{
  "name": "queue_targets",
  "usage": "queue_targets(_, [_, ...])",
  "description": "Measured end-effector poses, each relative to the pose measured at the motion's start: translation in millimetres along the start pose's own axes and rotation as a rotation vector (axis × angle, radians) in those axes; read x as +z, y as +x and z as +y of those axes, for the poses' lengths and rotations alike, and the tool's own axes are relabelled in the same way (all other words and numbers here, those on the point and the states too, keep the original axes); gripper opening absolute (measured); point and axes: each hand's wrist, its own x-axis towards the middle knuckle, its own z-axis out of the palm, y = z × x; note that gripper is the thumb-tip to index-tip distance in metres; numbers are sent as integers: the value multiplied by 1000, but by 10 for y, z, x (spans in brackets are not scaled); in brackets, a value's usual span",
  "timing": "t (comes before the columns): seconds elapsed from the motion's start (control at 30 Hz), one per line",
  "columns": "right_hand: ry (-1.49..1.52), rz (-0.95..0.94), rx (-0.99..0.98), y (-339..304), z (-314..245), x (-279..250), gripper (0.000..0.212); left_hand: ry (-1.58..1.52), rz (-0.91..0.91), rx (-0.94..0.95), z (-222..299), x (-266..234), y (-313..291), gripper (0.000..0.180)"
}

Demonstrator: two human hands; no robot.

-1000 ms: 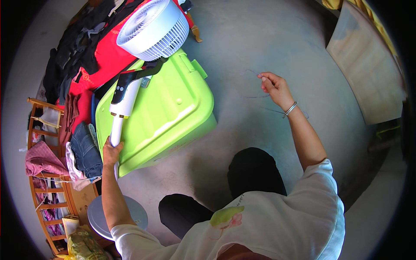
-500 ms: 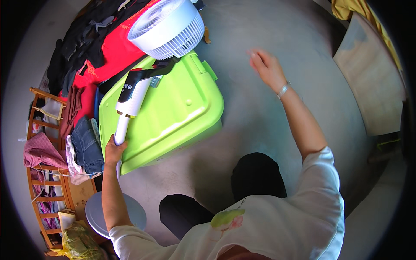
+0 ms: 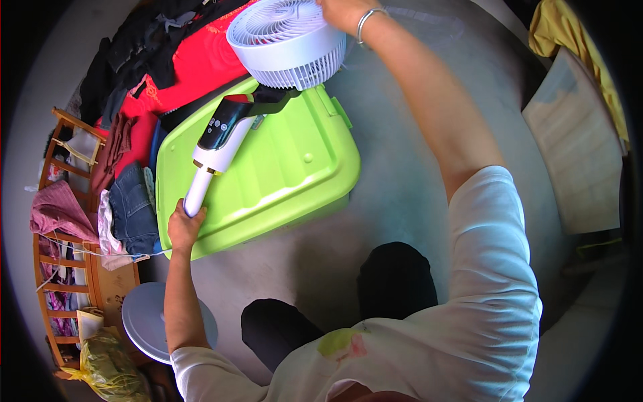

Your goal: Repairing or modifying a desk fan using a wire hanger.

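Note:
A white pedestal fan leans across a lime-green lidded storage box. Its pole carries a glossy black control panel, and the round fan head is at the far end. My left hand is closed around the pole below the panel. The fan's grey round base is beside my left forearm. My right hand is at the right rim of the fan head, fingers curled over its edge; the picture's top edge cuts off part of that hand.
Red patterned fabric and dark clothes lie behind the box. To the left, a wooden rack holds clothes, with folded jeans beside it. A yellow plastic bag sits at lower left. At right stands a pale board with yellow cloth.
My right hand has moved up and left, from over the floor to the fan head's rim. The fan head appears slightly farther right and up. My left hand keeps its hold on the pole.

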Motion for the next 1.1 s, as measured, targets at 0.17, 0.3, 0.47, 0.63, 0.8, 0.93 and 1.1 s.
queue_targets(0.17, [-4, 129, 65, -159, -7, -112, 30, -12, -27, -12, -57, 11, 78, 46])
queue_targets(0.3, [-79, 126, 89, -37, 24, -118, 30, -44, -45, -21, -57, -3, 52, 46])
queue_targets(0.47, [-144, 197, 66, 200, 131, 88, 32, -12, -18, -36, -30, 15, 42, 44])
queue_targets(0.63, [-396, -16, -129, 60, 22, 380, 19, 2, -20, -46, -7, -14, -5, 44])
queue_targets(0.8, [-494, -71, -263, 21, -68, 94, 30, 8, 9, -38, 17, -23, -28, 44])
queue_targets(0.93, [-552, -151, -354, 37, -19, 300, 30, 16, 3, -45, 22, -18, -15, 46])
queue_targets(1.1, [-547, -125, -306, 129, 193, 384, 27, 17, 14, -28, 72, -5, 11, 47])
